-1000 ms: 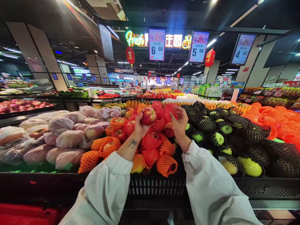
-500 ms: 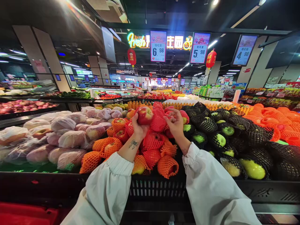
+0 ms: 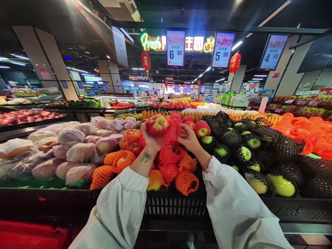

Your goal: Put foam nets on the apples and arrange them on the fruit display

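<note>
A bare red apple with yellow patches [image 3: 157, 125] rests in my left hand [image 3: 151, 141], its fingers and thumb curled round the fruit from below. Pinched at its right edge by my right hand [image 3: 190, 140] is a red foam net sleeve [image 3: 171, 133], held upright close beside the apple. The sleeve looks limp, and its opening cannot be made out. Both hands are above a pile of apples in red and orange foam nets [image 3: 169, 155]. An orange-netted apple [image 3: 186, 182] lies at the front of the pile.
Film-wrapped pinkish fruit [image 3: 80, 152] is heaped on the left. Green apples in black nets [image 3: 245, 154] lie on the right, with orange-netted fruit [image 3: 311, 131] beyond. A black slotted crate wall [image 3: 173, 206] runs along the front. Price screens [image 3: 175, 48] hang overhead.
My right hand has moved left with the net sleeve, nearer the apple. The apple in my left hand has shifted slightly left. The camera view has moved a little.
</note>
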{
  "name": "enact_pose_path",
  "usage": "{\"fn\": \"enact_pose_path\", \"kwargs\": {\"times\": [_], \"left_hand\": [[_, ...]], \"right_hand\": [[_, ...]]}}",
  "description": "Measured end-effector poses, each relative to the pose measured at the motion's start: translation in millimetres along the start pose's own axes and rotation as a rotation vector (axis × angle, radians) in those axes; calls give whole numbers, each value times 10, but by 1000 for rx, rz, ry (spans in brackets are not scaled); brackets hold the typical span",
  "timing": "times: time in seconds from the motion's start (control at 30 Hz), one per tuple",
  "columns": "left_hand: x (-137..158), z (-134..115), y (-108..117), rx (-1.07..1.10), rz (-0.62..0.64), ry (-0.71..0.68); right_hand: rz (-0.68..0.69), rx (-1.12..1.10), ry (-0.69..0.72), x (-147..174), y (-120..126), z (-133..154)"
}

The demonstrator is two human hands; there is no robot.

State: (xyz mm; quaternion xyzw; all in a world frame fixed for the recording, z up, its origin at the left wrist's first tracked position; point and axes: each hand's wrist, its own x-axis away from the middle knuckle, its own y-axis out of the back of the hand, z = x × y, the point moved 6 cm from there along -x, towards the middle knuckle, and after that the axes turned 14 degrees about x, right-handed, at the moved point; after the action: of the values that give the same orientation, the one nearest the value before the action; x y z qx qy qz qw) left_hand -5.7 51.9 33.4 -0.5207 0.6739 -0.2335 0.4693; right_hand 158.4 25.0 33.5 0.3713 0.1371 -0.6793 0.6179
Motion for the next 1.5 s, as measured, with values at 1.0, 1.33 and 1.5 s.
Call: {"fn": "enact_pose_path", "kwargs": {"times": [1.0, 1.33, 1.5], "left_hand": [[-42, 73, 1, 214, -37, -3], [26, 334, -40, -58, 9, 400], [59, 253, -123, -159, 84, 241]], "right_hand": [[24, -723, -284, -24, 40, -4], [393, -534, -169, 170, -154, 329], [102, -510, -124, 38, 98, 314]]}}
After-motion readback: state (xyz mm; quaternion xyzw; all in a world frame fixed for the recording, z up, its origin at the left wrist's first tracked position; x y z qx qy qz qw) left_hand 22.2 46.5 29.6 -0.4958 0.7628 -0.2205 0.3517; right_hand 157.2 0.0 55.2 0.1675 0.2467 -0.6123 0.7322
